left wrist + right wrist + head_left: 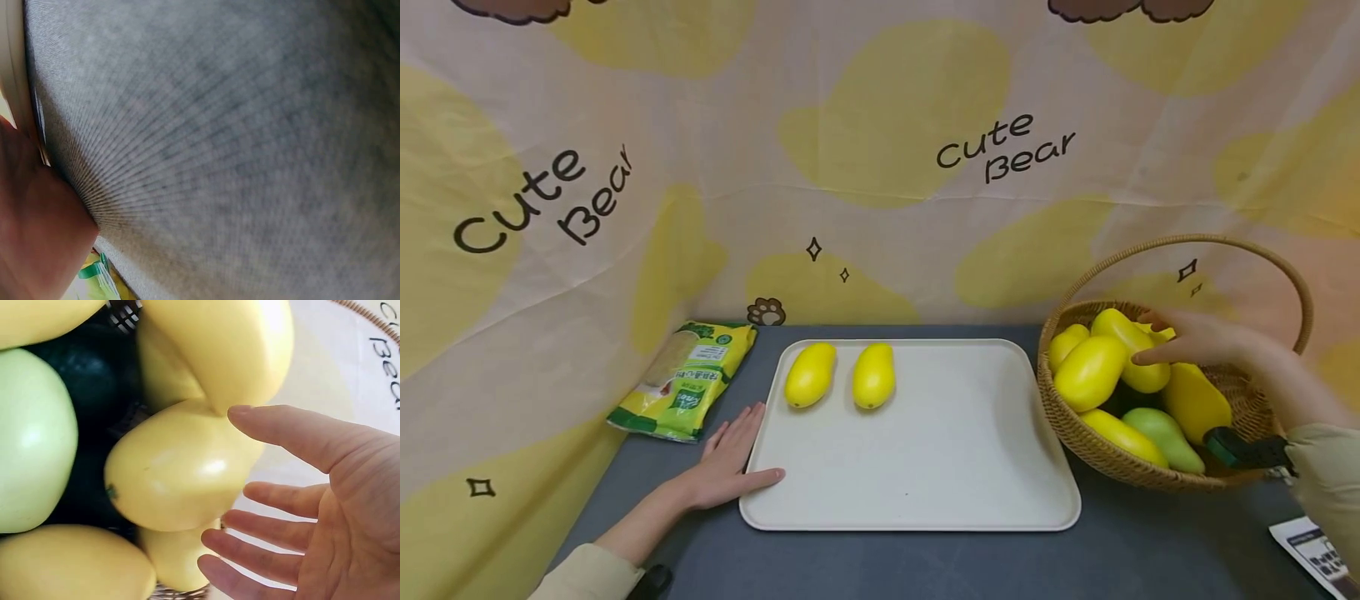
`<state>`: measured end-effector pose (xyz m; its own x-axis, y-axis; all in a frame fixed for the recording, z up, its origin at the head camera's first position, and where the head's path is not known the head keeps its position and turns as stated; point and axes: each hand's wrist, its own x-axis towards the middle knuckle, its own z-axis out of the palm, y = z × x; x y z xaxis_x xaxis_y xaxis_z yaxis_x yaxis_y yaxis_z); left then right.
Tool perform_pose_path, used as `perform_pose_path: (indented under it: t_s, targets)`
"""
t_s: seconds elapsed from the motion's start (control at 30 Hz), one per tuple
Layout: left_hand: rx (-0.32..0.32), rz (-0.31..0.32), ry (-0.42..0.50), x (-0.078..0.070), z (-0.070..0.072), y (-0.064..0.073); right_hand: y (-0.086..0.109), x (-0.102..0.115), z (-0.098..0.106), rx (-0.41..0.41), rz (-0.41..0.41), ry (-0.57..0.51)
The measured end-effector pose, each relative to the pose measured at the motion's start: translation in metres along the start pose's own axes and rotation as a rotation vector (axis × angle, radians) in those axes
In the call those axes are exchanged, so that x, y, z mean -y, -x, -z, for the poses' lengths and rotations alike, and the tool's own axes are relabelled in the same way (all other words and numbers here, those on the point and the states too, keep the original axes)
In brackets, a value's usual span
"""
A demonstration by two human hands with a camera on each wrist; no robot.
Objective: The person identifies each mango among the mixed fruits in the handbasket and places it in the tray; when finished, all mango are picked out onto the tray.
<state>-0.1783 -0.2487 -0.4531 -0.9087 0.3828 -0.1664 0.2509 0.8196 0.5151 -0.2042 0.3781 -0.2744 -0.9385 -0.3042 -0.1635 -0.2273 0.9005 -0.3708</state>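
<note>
My left hand lies on the left edge of a white tray, fingers straight along the rim and thumb over the near-left side. Two yellow mangoes sit side by side in the tray's back-left part. At the right, my right hand reaches over a wicker basket piled with fruit. In the right wrist view its spread fingers and thumb stand beside a yellow mango, the thumb tip overlapping the fruit's edge. A light-green mango lies lower in the basket, and a dark fruit shows underneath.
A yellow-green food bag lies left of the tray, beyond my left hand. The basket's tall handle arches above the fruit. A printed card rests at the table's right, and a patterned cloth hangs behind.
</note>
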Motion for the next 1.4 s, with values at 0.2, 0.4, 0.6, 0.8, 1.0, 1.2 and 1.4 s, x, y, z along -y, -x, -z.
perform_pose_path:
  t_s: [0.2, 0.4, 0.6, 0.8, 1.0, 1.2, 1.4]
  targets:
    - [0.009, 0.015, -0.007, -0.001, 0.001, 0.0, -0.004, -0.008, -0.006, -0.03, -0.001, 0.031]
    - [0.009, 0.016, -0.005, -0.002, 0.001, 0.0, -0.01, -0.011, -0.01, -0.047, -0.021, 0.063]
    - [0.01, 0.011, 0.0, -0.001, 0.0, 0.0, -0.012, -0.009, -0.012, -0.067, -0.04, 0.075]
    - [0.002, 0.004, -0.003, 0.002, -0.002, 0.0, -0.011, -0.008, -0.014, -0.069, -0.042, 0.065]
    - [-0.001, 0.009, -0.017, 0.004, -0.004, -0.002, -0.008, -0.01, -0.015, -0.083, -0.057, 0.066]
    - [-0.006, 0.015, -0.022, 0.005, -0.004, -0.003, -0.003, -0.011, -0.015, -0.111, -0.084, 0.086]
    - [-0.012, 0.004, -0.023, 0.008, -0.006, -0.004, 0.007, -0.011, -0.01, -0.141, -0.08, 0.07]
